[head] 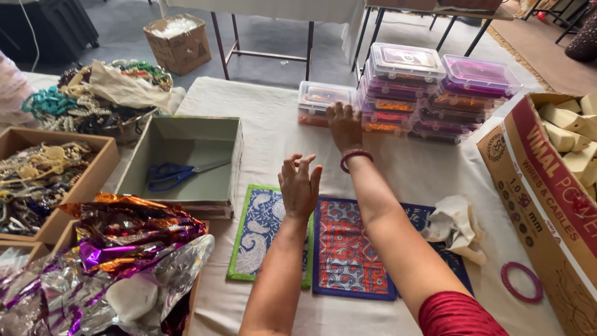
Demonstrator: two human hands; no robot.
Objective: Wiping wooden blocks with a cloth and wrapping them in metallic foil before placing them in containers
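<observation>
While left hand [299, 185] hovers, right hand [344, 125] touches clear (plastic) box [323, 98].

Right hand [344, 126] rests flat on the low clear box [324, 102], far side of the table. Stacks of lidded boxes [435, 93] sit just right of that hand, touching the low box. Left hand [299, 186] hovers nearer, fingers spread, above the patterned mats [345, 249]. Open box [186, 162] left of the left hand, scissors [177, 174] inside. Foil wrap [112, 249] near-left. Crumpled paper [457, 227] and ring [521, 282] right of the forearm; carton [547, 205] far right.
</observation>
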